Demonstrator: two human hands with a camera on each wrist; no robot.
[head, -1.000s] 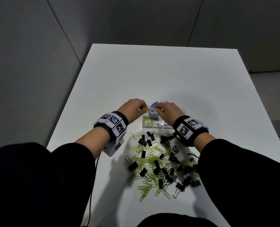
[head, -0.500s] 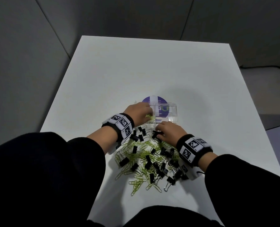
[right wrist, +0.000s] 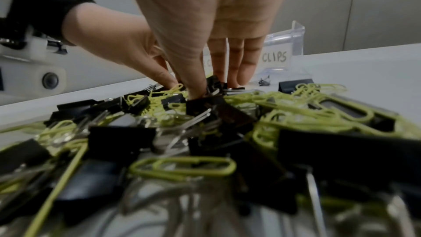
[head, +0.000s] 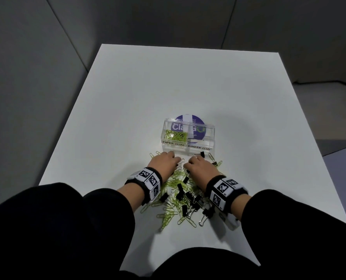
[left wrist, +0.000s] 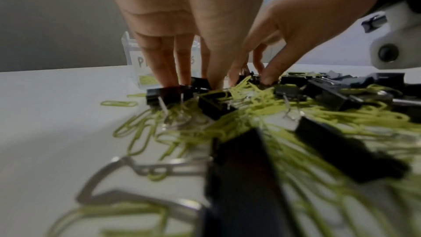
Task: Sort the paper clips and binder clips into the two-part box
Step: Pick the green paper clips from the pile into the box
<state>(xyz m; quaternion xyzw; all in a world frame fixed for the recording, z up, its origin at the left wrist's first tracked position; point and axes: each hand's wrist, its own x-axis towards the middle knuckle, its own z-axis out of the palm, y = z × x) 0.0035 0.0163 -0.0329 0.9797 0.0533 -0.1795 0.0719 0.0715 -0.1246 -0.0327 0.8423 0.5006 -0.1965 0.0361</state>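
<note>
Picking step: left hand (head: 164, 161) and right hand (head: 199, 166) side by side, fingertips down in the mixed heap of green wire paper clips (head: 173, 183) and black metal binder clips (head: 183, 191) just before the clear two-part plastic box (head: 188, 147) — whether either grips anything, cannot tell. Paper side partly filled, binder side looks empty. Next, probably: pinch one kind, lift to its labelled half.

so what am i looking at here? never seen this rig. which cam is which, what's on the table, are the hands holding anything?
No robot: a person sorts by hand, with a camera on the head and one on each wrist. The head view looks down at a white table. The other two look along the fingers.

On the table stands a clear two-part box, labelled PAPER CLIPS and BINDER CLIPS. Green paper clips lie in the first part; no clips show in the other. In front is a mixed pile of green paper clips and black binder clips.

The left hand and right hand both dig their fingertips into the far edge of the pile. Whether either has gripped a clip cannot be told.
</note>
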